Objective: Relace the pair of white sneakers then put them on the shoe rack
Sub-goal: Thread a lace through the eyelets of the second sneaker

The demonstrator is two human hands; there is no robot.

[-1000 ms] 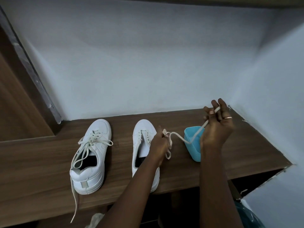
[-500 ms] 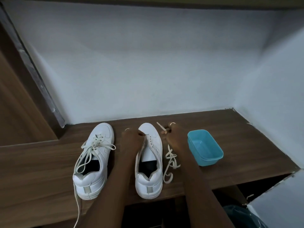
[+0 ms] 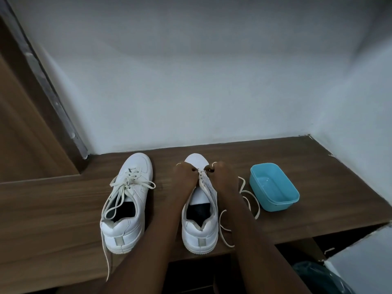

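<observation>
Two white sneakers, tabletop: laced sneaker at left; unlaced sneaker between my forearms. Change: shoelace, lately lifted from the blue tub, now trails beside that shoe. My left hand and right hand pinch it at the toe eyelets. Threading likely starts.

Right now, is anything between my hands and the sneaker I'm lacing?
Nothing visible. Left hand and right hand pinch the lace at the unlaced sneaker's front eyelets; the blue tub sits apart, to its right.

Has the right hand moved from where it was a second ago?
Yes. The right hand dropped from above the blue tub leftward to the unlaced sneaker, pinching lace at its front eyelets.
</observation>
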